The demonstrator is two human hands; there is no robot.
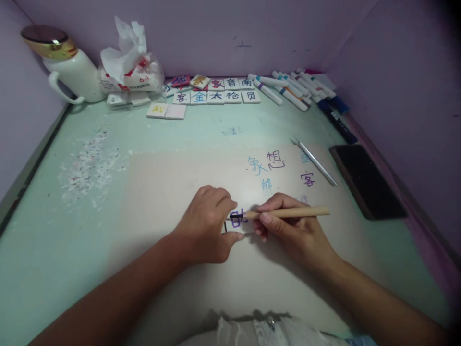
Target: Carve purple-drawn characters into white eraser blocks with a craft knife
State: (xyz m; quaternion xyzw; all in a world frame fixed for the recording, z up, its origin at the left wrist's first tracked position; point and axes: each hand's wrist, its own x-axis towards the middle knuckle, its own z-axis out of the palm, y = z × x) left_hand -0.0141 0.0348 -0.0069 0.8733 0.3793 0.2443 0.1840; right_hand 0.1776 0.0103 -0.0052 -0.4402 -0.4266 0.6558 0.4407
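Note:
My left hand (207, 226) grips a small white tile (236, 227) between thumb and fingers, on the beige sheet (162, 192). The tile bears a purple written character, partly hidden by the tool and my fingers. In my right hand (291, 230) is a carving knife (302, 211) with a pale wooden handle, held like a pen. Its thin dark tip lies over the purple strokes; whether it touches the surface I cannot tell. Purple and blue characters are written on the sheet beyond my hands.
A silver craft knife (317, 163) lies beside a dark phone (367, 180) on the right. White shavings (90, 166) are heaped at left. Along the back are a white mug (74, 77), a tissue pack (133, 77), several character tiles (216, 97) and several markers (293, 98).

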